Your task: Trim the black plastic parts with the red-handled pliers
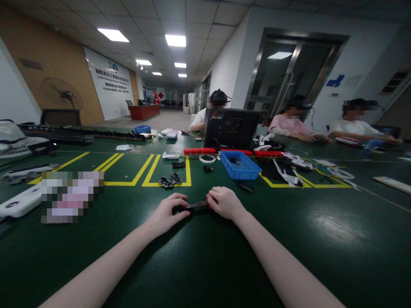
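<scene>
Close above the green table (205, 265), my left hand (170, 211) grips a small black part (180, 209), its fingers curled over most of it. My right hand (224, 203) is closed around the red handles of a pair of pliers (199, 205). The metal jaws point left and reach the black part; whether they bite on it I cannot tell. Beyond my hands, several small black pieces (171, 180) lie inside a yellow taped outline. A dark object (245, 186) rests to the right, in front of the blue bin (244, 171).
A pixelated item (73, 196) and a white power strip (22, 203) lie at the left. Red strips (199, 151), a white ring (207, 158) and a black case (231, 128) stand farther back. White straps (285, 173) lie right. Several people sit across the table.
</scene>
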Action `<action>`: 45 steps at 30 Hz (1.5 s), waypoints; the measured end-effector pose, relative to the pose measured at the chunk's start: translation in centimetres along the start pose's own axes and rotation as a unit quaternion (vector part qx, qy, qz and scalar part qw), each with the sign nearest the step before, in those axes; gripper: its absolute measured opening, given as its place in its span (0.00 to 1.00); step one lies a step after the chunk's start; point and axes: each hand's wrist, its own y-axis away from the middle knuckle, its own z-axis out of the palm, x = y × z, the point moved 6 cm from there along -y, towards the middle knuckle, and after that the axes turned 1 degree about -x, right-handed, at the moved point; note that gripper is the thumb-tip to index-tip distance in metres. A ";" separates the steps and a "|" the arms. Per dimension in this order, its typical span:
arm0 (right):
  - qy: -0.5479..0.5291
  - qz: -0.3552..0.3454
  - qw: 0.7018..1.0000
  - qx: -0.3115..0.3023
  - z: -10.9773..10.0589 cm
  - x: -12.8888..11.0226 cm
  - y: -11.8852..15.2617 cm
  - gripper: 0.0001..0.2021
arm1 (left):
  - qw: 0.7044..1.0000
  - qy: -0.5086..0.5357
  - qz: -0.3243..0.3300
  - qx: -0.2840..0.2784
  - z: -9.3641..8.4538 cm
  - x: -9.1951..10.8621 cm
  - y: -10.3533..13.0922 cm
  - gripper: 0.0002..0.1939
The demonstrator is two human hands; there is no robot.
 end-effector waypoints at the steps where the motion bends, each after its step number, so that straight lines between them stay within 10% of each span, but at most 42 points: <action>1: 0.002 -0.001 1.000 0.000 0.0 0.0 0.0 0.14 | 1.000 0.001 0.006 0.003 0.0 0.1 0.0 0.09; 45: -0.007 0.010 1.000 -0.002 0.3 -0.1 0.0 0.08 | 0.988 -0.048 0.123 0.084 -0.6 1.0 0.4 0.10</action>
